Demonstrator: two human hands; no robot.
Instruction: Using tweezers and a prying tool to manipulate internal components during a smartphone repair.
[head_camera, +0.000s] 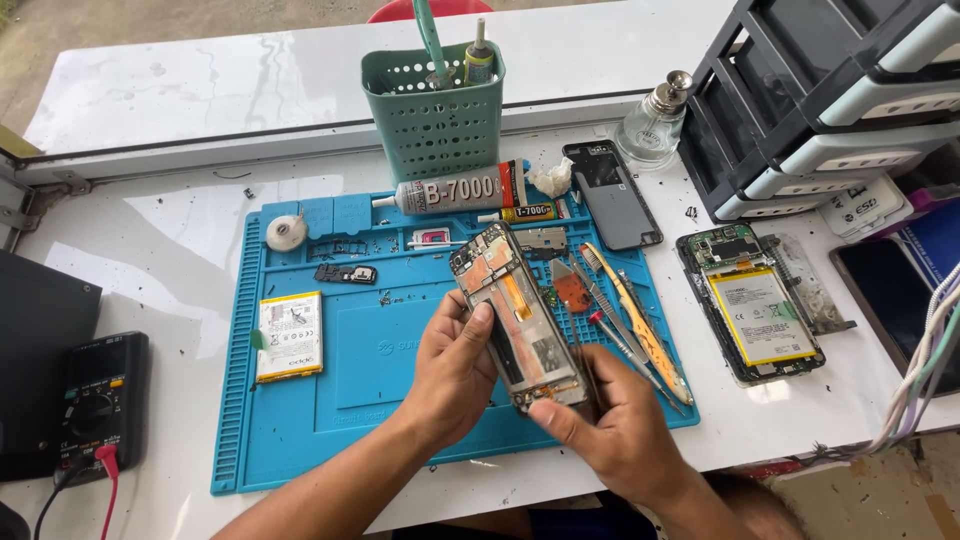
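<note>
I count two hands on one opened phone frame (517, 318), held above the blue repair mat (300, 400). My left hand (452, 372) wraps its fingers behind the frame's left edge, thumb pressed on the face. My right hand (618, 432) pinches the lower end, thumb on top and fingers curled beneath. The frame tilts up and left; its inside shows bare metal, an orange flex strip and copper-coloured patches near the top.

On the mat I see one loose white battery (289, 336) to the left, well apart from the hands, and several tweezers and pry tools (630, 325) just right of the frame, near the mat's right edge. The lower middle of the mat lies open. A multimeter (98, 400) sits beside the table's left edge.

Farther off there are two glue tubes (460, 190), one dark back cover (612, 194), a second phone (755, 315) lying open, one green basket (433, 120), one glass bottle (654, 120) and a drawer cabinet (830, 100).
</note>
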